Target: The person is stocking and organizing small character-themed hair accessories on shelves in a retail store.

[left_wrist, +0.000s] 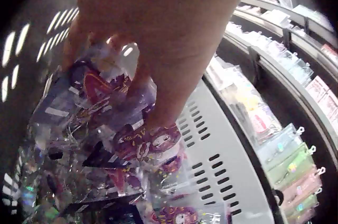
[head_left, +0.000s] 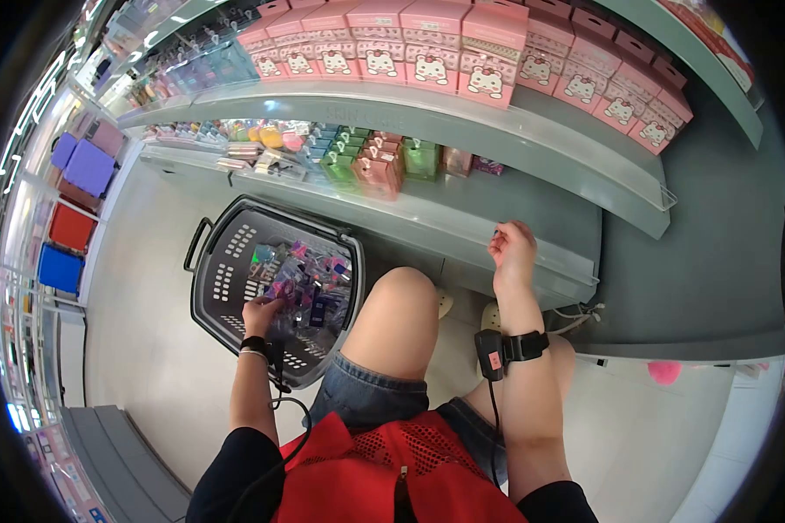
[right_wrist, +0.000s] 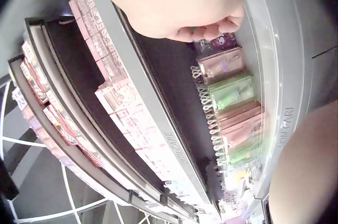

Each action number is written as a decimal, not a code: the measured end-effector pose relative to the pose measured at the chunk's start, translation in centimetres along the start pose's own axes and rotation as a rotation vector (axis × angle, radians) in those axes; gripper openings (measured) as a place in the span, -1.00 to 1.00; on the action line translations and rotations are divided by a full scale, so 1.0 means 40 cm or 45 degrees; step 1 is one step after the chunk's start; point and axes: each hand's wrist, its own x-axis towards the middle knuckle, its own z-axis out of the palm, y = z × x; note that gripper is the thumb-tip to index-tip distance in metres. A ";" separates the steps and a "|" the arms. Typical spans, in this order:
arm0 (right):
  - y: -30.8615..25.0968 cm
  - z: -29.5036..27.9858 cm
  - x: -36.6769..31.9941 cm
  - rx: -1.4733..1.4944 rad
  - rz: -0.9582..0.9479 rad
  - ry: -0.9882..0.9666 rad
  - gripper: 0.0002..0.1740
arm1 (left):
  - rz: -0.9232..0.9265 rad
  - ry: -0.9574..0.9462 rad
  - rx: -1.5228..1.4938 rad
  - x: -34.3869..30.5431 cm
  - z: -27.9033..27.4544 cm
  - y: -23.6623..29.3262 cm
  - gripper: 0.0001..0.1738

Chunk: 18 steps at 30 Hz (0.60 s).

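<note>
My left hand (head_left: 262,314) reaches down into a dark grey shopping basket (head_left: 270,222) standing on the floor. In the left wrist view its thumb and fingers grip a clear plastic packet with purple printing (left_wrist: 150,142), above a heap of similar glossy packets. My right hand (head_left: 514,248) hovers in front of the lower shelf (head_left: 532,227), its fingers loosely curled with nothing visible in them. Just beyond those fingers, in the right wrist view, purple packets (right_wrist: 224,42) lie on the shelf at the end of a row of pink and green packs (right_wrist: 232,92).
Pink boxes with a white cartoon face (head_left: 427,65) fill the shelf above, whose grey front edge (head_left: 392,113) juts out over the lower one. My knee (head_left: 406,305) is close beside the basket. Coloured storage bins (head_left: 70,222) stand at the far left.
</note>
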 end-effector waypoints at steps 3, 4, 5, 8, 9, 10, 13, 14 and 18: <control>0.002 -0.001 -0.003 -0.067 -0.021 -0.015 -0.87 | 0.064 0.084 -0.123 0.020 -0.047 0.009 -0.59; 0.002 0.000 -0.004 -0.101 -0.030 0.002 -0.87 | 0.067 0.118 -0.281 0.022 -0.051 0.014 -0.60; 0.006 0.000 -0.004 -0.097 -0.031 0.001 -0.87 | 0.070 0.120 -0.280 0.010 -0.064 0.048 -0.60; 0.016 -0.004 -0.002 -0.129 -0.096 -0.027 -0.88 | 0.021 -0.088 -0.709 -0.069 -0.113 0.228 -0.76; 0.017 0.000 -0.005 -0.153 -0.121 -0.107 -0.89 | 0.028 -0.092 -0.710 -0.099 -0.121 0.294 -0.76; 0.018 0.005 -0.010 -0.177 -0.145 -0.187 -0.89 | 0.085 -0.166 -0.800 -0.134 -0.127 0.362 -0.76; -0.001 0.031 -0.041 -0.312 -0.184 -0.417 -0.89 | 0.187 -0.334 -0.973 -0.199 -0.119 0.515 -0.73; -0.014 0.034 -0.047 -0.356 -0.136 -0.512 -0.84 | 0.228 -0.427 -1.054 -0.215 -0.108 0.554 -0.70; -0.054 0.043 -0.070 -0.383 -0.162 -0.731 -0.72 | 0.405 -0.640 -1.154 -0.270 -0.032 0.670 -0.62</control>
